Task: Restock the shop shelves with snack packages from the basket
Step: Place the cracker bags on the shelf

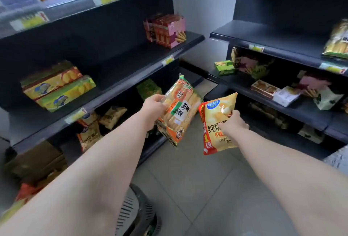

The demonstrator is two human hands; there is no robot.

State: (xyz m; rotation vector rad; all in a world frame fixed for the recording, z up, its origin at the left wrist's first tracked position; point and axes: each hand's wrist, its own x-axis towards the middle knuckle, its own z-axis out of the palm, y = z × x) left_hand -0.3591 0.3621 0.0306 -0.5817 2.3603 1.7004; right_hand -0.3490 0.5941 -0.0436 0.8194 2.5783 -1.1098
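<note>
My left hand (153, 110) grips an orange and green pack of rice crackers (180, 109) by its left edge, held out in front of the lower left shelves. My right hand (232, 123) pinches a yellow snack bag with a red side band (216, 120) by its right edge, just right of the cracker pack. Both packs hang in the air above the tiled floor. The dark basket (135, 213) shows at the bottom, partly hidden under my left forearm.
Dark shelves (116, 88) on the left carry yellow-green boxes (58, 87), pink boxes (165, 30) and yellow bags (94, 128) low down. The right shelf unit (282, 94) holds mixed boxes and bags. Grey tiled floor (197, 179) lies between.
</note>
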